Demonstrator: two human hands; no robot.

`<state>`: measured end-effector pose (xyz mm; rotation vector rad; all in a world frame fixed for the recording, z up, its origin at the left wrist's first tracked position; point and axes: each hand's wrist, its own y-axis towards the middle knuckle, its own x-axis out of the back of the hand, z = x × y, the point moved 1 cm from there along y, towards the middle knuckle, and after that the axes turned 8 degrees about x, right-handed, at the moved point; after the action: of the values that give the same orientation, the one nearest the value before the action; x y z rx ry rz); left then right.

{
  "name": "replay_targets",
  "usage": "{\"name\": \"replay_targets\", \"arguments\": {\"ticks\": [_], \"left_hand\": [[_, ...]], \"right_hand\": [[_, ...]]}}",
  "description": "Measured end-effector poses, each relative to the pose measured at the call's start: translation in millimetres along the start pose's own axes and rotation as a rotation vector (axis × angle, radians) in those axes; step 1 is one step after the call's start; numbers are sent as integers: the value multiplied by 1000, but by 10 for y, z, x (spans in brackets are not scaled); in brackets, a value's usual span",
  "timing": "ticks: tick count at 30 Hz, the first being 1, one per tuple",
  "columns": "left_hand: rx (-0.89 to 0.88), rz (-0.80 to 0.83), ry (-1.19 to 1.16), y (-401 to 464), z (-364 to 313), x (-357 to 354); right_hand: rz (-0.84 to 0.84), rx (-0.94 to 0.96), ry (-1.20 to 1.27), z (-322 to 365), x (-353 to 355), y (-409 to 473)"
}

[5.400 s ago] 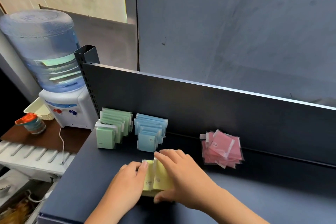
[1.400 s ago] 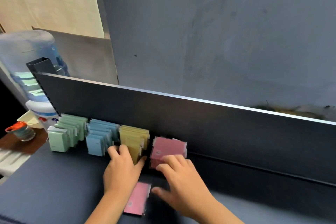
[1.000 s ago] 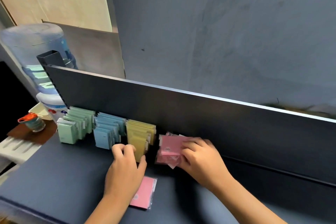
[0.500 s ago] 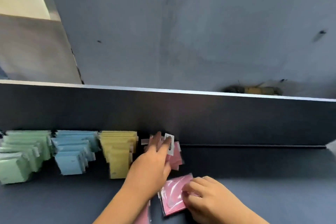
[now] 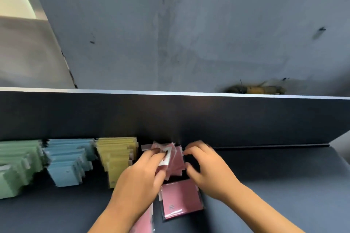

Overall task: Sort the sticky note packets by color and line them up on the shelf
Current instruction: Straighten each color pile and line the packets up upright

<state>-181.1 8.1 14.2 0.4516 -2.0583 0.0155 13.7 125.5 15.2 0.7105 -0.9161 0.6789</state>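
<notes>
Rows of packets stand on the dark shelf (image 5: 274, 185): green packets (image 5: 17, 164) at far left, then blue packets (image 5: 66, 162), then yellow packets (image 5: 117, 155). A loose pink bunch (image 5: 175, 161) leans near the back panel. My left hand (image 5: 141, 178) grips the bunch from its left side, fingers on top. My right hand (image 5: 206, 166) is at the bunch's right edge, fingers curled toward it; the blur hides whether they touch. One pink packet (image 5: 180, 201) lies flat between my wrists. Another pink packet (image 5: 144, 223) lies under my left forearm.
The shelf's dark back panel (image 5: 208, 119) rises right behind the rows. Above it is a grey wall (image 5: 189, 34). The shelf surface runs on to the right of my right hand, ending at a corner at far right.
My right hand let go of the flat pink packet and rose to the right side of the pink bunch. My left hand stays on the bunch.
</notes>
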Motion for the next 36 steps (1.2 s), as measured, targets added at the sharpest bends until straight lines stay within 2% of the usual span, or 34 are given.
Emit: {"name": "replay_targets", "arguments": {"ticks": [2,3,6,8,11,14,16,18,20,21,23,25,27,31,33,36], "left_hand": [[65,-120,-119,-177,3,137],[148,-128,-202,-264,8,187],[575,60,-532,-496,139,210],[750,191,-587,-621,233,175],[808,153,-365,-729,289,93],[719,136,39,-761,234,27],[720,109,81,-771,131,35],[763,-15,-88,-766,8,92],[925,-73,-466,-720,-72,155],[1008,5,-650,-689,-99,169],[1066,167,-928,-661,-135,197],[1038,139,-1022,-689,-114,222],[1056,72,-907,-762,-20,239],[1087,-73,-639,-902,53,251],[1007,-65,-350,-931,25,224],[923,16,-48,-916,-30,201]], "right_hand": [[99,40,-31,36,-45,181],[155,57,-60,52,-73,271],[286,144,-173,103,-230,464],[327,158,-205,82,-319,513],[243,238,-185,53,-342,539],[107,334,-190,21,-302,522],[57,397,-203,13,-287,475],[-4,489,-178,58,-269,369],[-83,620,-57,185,-265,220],[-113,708,1,282,-266,143],[-87,880,66,464,-303,14],[-19,976,34,527,-340,-35],[51,892,-8,434,-345,47],[243,356,-92,32,-270,343],[348,308,-196,-107,-258,441],[349,372,-233,-185,-252,504]]}}
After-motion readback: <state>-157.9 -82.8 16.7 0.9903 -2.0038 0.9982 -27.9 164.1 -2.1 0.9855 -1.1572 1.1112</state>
